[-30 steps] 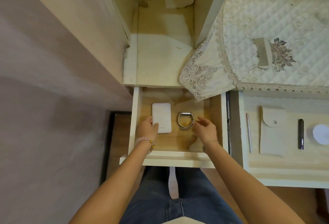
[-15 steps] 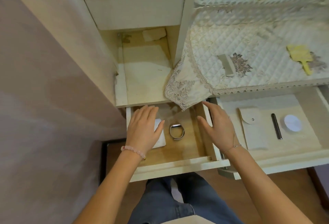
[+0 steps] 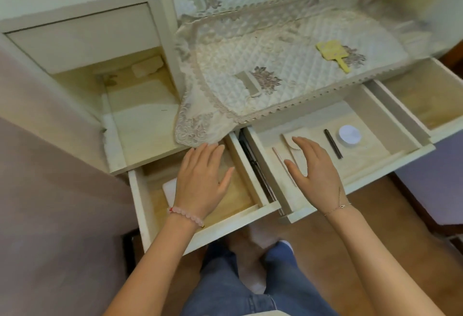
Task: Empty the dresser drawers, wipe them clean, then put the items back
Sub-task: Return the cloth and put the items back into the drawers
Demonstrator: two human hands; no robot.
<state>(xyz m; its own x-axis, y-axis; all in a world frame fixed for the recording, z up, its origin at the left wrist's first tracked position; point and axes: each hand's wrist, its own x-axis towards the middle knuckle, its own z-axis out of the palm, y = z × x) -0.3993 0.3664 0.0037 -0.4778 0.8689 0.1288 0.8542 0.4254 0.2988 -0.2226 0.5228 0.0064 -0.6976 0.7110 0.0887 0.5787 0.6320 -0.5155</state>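
Pale cream wood forms the left drawer (image 3: 225,226), pulled open at the lower left of the frame. A flat white box (image 3: 169,187) lies on its floor, partly hidden under your left hand (image 3: 201,180). That hand is flat, palm down, with fingers straight and close together and thumb out. I cannot tell whether it touches the drawer floor. Above it, a lace-edged quilted cloth (image 3: 275,47) covers the dresser top, one corner drooping near your fingertips. At centre the middle drawer (image 3: 368,152) is open too. Your right hand (image 3: 314,172) hovers flat over a beige pouch (image 3: 288,140) inside, fingers straight, thumb spread wide, holding nothing. A thin stick (image 3: 280,161) lies left of the pouch. A black pen (image 3: 333,144) and a white round disc (image 3: 348,135) lie to its right. At the far right a third drawer (image 3: 426,102) stands open
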